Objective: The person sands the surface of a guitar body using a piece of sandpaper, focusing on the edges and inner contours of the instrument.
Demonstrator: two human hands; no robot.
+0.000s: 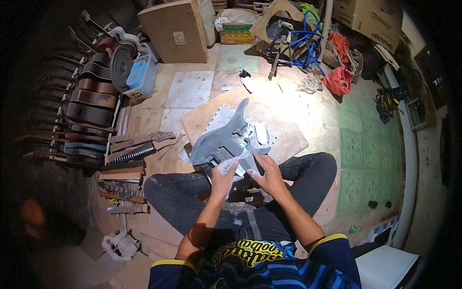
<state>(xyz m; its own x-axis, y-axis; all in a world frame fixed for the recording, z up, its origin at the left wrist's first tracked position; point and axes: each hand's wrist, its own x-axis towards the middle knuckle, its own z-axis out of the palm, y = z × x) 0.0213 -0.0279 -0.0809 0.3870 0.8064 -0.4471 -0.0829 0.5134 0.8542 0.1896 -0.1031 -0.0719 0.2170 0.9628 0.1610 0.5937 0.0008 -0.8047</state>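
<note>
A grey electric guitar body point(216, 137) with cut-out cavities and a long pointed horn lies in front of my crossed legs. My left hand point(224, 176), whitened with dust, is closed at its near edge, with a pale strip by its fingertips. My right hand point(269, 176) pinches the side of a grey sheet-like piece point(250, 162) that spans between both hands. Whether this piece is abrasive paper I cannot tell. Just beyond it, a white curled piece point(261, 133) rests against the guitar body.
Under the guitar body lies a wooden board point(288, 139). Several finished guitars point(91, 96) stand in a row at left, with guitar necks point(130, 154) on the floor beside them. Farther off are a blue tub point(139, 74), coiled blue hose point(308, 48), a red bag point(338, 81) and cardboard boxes point(365, 19).
</note>
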